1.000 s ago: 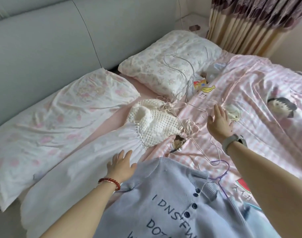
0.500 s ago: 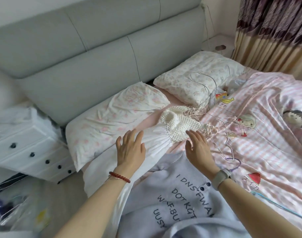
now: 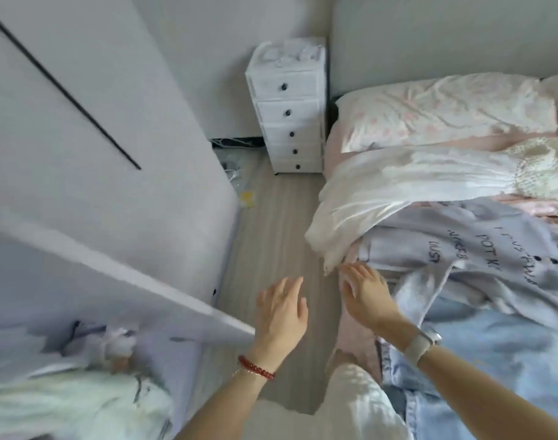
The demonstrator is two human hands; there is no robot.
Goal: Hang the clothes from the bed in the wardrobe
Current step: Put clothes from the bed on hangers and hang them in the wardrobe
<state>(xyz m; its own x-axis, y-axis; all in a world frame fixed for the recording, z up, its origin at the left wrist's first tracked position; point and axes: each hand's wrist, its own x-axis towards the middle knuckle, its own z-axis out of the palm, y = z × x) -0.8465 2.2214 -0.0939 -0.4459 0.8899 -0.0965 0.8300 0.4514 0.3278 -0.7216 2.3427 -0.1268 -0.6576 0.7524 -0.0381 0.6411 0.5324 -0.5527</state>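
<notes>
head view: both hands empty, fingers spread and relaxed. right hand (image 3: 365, 296) is at the bed (image 3: 331, 147) edge, fingertips just short of the white dress (image 3: 398, 182) hem, which hangs off the near-left corner. dress long axis runs left-right across the bed, knit top far right. grey sweater (image 3: 481, 246) lies just right of that hand. left hand (image 3: 282, 312) hovers over the floor (image 3: 271, 223), farther off, beside the wardrobe door (image 3: 118, 274). right hand is nearer.
</notes>
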